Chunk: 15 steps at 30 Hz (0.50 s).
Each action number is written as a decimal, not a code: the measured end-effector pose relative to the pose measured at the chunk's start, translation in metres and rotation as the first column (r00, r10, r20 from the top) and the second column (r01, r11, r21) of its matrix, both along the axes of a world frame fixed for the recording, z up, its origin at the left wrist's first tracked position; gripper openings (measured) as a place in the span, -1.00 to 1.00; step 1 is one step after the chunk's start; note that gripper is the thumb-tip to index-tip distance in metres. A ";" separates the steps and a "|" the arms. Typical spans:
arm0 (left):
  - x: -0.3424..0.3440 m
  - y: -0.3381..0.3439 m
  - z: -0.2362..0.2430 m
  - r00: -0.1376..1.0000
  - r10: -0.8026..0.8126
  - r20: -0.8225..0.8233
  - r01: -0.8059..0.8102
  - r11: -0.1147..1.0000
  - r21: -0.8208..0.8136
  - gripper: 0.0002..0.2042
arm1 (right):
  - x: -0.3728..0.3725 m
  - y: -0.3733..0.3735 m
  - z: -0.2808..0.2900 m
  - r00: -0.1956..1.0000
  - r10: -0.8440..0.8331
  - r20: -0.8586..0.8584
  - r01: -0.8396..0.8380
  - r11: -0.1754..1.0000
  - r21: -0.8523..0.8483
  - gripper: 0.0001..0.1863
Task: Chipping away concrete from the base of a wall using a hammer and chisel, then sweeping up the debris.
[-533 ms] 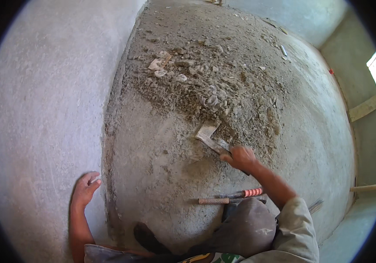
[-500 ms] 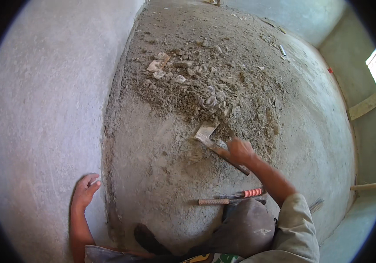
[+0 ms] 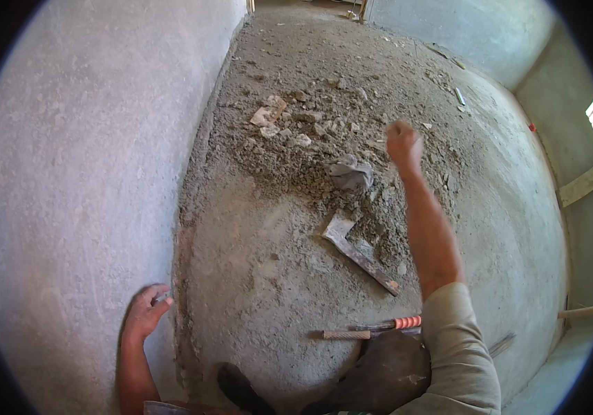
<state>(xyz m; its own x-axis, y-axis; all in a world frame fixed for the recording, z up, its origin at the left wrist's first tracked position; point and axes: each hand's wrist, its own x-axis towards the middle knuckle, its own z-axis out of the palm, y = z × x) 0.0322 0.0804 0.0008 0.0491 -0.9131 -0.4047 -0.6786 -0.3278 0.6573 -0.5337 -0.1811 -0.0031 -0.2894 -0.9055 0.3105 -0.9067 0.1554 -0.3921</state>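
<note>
My right hand (image 3: 404,146) is raised over the rubble heap (image 3: 296,149), arm stretched forward, fingers curled closed; whatever is in them, if anything, is hidden. Just left of that forearm a crumpled grey cloth or bag (image 3: 352,174) lies on the heap. Nearer me, an L-shaped hand tool (image 3: 360,257) with a flat metal blade and a straight handle rests on the floor, its blade at the rubble's edge. At the lower left, my left hand (image 3: 148,311) is by the wall, fingers loosely curved and thumb apart from them.
By my knee lie a tool with an orange ribbed grip (image 3: 407,322) and one with a tan textured handle (image 3: 346,335). A plastered wall (image 3: 103,173) rises along the left. Pale broken pieces (image 3: 267,114) sit on the heap. Bristle-like strands (image 3: 501,344) lie at right.
My right hand has let go of the L-shaped tool and moved forward above the heap. The tool stays on the floor. The view has shifted slightly; my left hand stays by the wall.
</note>
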 end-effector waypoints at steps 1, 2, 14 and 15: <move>0.000 0.000 0.001 1.000 0.001 -0.006 -0.001 1.000 0.002 -0.59 | -0.002 0.005 0.029 0.999 0.029 0.014 -0.029 0.999 -0.041 -0.79; 0.000 -0.003 0.000 1.000 -0.015 -0.005 0.015 1.000 0.001 -0.59 | -0.006 0.009 0.027 1.000 0.020 0.002 -0.020 0.999 -0.039 -0.79; -0.014 -0.002 0.010 1.000 -0.005 -0.027 0.005 1.000 -0.001 -0.59 | -0.008 -0.007 -0.053 0.968 -0.039 -0.247 0.117 0.944 0.310 -0.71; -0.034 -0.022 -0.005 0.990 -0.113 -0.086 0.110 0.993 -0.039 -0.59 | -0.117 -0.022 -0.062 0.719 -0.254 -0.647 0.179 0.967 -0.180 -0.72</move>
<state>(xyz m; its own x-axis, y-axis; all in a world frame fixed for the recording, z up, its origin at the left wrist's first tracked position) -0.0019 0.0589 -0.0042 -0.0882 -0.9242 -0.3716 -0.6490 -0.2297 0.7253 -0.6510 -0.2035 -0.0653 -0.1618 -0.7982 0.5802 -0.8872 0.3751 0.2686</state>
